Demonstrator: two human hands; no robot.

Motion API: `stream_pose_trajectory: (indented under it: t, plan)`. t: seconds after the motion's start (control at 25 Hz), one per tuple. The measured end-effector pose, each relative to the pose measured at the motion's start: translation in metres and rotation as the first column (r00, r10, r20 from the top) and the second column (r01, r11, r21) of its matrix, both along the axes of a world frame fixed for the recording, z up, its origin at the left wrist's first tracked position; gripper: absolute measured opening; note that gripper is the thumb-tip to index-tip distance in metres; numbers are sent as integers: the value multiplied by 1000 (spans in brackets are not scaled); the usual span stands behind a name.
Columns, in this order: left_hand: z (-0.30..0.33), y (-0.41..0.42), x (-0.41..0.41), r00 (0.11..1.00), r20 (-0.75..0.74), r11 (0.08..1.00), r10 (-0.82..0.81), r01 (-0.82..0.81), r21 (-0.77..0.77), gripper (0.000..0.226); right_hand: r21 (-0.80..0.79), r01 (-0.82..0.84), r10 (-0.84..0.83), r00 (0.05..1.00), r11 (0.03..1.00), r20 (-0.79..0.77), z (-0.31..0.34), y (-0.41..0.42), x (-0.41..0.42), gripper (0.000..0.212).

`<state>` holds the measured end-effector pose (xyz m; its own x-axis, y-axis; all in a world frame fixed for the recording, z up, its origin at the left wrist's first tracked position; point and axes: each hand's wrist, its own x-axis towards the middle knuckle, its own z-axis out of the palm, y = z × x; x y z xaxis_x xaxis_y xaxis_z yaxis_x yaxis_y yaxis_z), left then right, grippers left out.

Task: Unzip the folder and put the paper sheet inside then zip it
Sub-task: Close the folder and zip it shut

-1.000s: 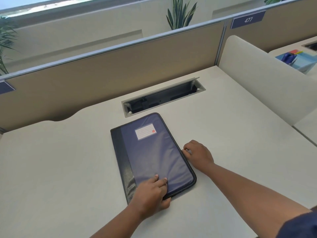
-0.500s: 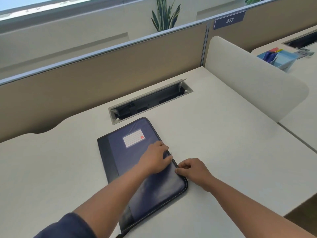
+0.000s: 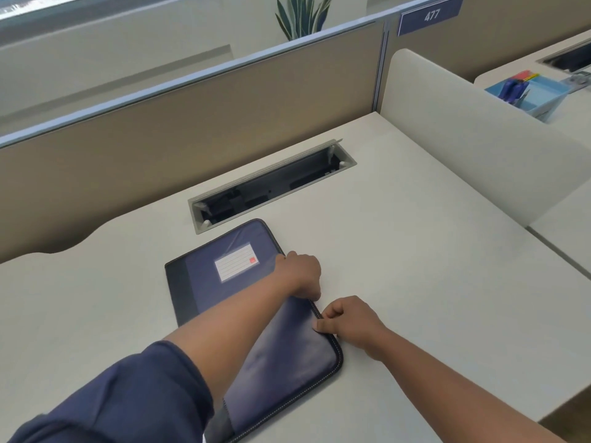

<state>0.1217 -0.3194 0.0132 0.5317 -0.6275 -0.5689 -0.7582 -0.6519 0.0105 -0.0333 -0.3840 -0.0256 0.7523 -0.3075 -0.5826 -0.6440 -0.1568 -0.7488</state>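
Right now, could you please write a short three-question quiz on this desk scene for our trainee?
1. True or false: the folder lies flat on the desk.
2. Which hand is at the folder's right edge nearer the person: A) left hand B) right hand?
3. What number does the sign on the partition show?

Key: 1. True. 2. B; its fingers are curled at the zipper edge, while the left hand presses on the cover farther away. 3. 477.
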Motion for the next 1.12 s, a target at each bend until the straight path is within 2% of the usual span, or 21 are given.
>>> stream_pose_trajectory:
  t: [0.04, 0.08, 0.16, 0.32, 0.4, 0.48, 0.56, 0.68, 0.8, 0.92, 1.12]
  plan:
    - [-1, -3, 1, 1000, -6, 1000, -23, 23, -7, 5, -2, -5, 5, 1000, 1000, -8, -2, -1, 2, 24]
    - [-2, -4, 2, 999, 9, 999, -47, 47, -18, 10, -7, -11, 11, 1000, 1000, -13, -3, -2, 3, 25]
    - [-3, -2, 11, 993, 68, 995, -91, 94, -42, 17, -15, -24, 24, 999, 1000, -25, -4, -3, 5, 27]
    - [-2, 6, 47, 976, 191, 983, -109, 134, -127, 17, -29, -90, 88, 994, 996, -60, -2, -6, 9, 31]
    - [-2, 8, 74, 970, 235, 976, -59, 106, -192, 13, -31, -118, 115, 990, 992, -84, -1, -9, 13, 31]
    - [-4, 12, 105, 972, 227, 955, 66, 5, -297, 8, -16, -156, 153, 982, 988, -111, 0, -11, 17, 33]
    - [-7, 16, 133, 956, 184, 901, 229, -136, -412, 12, -5, -222, 219, 965, 975, -148, 1, -11, 20, 33]
    - [-13, 21, 157, 894, 16, 764, 448, -374, -526, 16, 17, -339, 334, 916, 940, -223, 8, -14, 30, 31]
    - [-20, 24, 166, 849, -110, 688, 516, -488, -537, 14, 19, -395, 392, 903, 918, -175, 17, -15, 60, 34]
    - [-25, 28, 174, 831, -202, 643, 519, -535, -548, 11, -56, -243, 244, 970, 968, 17, 12, -11, 106, 40]
    - [-24, 24, 182, 840, -253, 693, 480, -540, -479, 16, -56, -39, 48, 984, 998, 173, -3, -2, 172, 30]
